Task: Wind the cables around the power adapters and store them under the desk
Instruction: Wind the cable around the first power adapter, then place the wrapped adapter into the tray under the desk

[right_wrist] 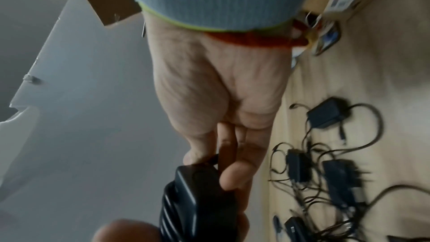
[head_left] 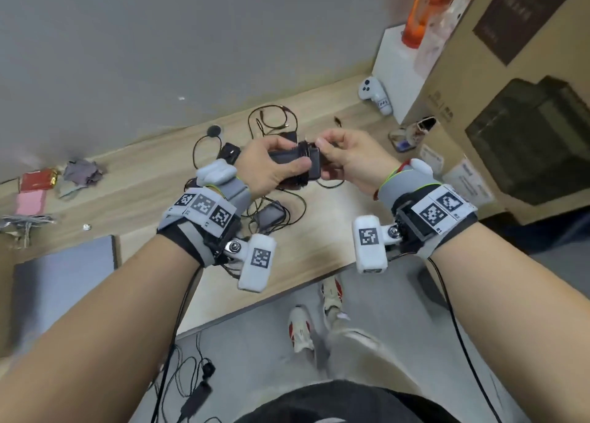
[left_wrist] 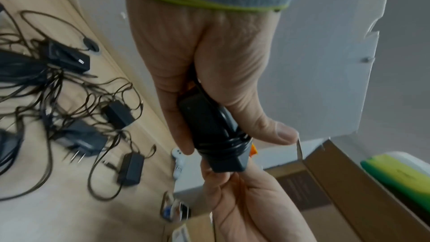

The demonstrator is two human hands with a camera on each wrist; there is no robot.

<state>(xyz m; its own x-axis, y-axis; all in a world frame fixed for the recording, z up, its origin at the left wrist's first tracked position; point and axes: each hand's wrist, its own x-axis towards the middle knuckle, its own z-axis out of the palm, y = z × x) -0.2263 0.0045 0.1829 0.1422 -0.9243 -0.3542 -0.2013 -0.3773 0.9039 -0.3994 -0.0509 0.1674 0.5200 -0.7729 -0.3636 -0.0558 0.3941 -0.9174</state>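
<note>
A black power adapter (head_left: 311,164) is held in the air above the wooden desk (head_left: 319,247). Its thin cable sits in several turns (left_wrist: 225,143) around the middle of the body. My left hand (head_left: 295,170) grips one end of the adapter, thumb on top. My right hand (head_left: 322,156) pinches the cable (right_wrist: 214,157) at the other end. In the right wrist view the adapter (right_wrist: 197,200) sits just past my right hand (right_wrist: 211,166). Several more adapters (head_left: 271,215) lie under my hands in tangled cables (head_left: 274,122).
A white controller (head_left: 375,95), cardboard boxes (head_left: 479,55) and an orange bottle (head_left: 421,11) stand at the back right. A grey notebook (head_left: 64,279), a red packet (head_left: 38,180) and a cloth (head_left: 81,173) lie at the left. More cable (head_left: 198,390) lies on the floor.
</note>
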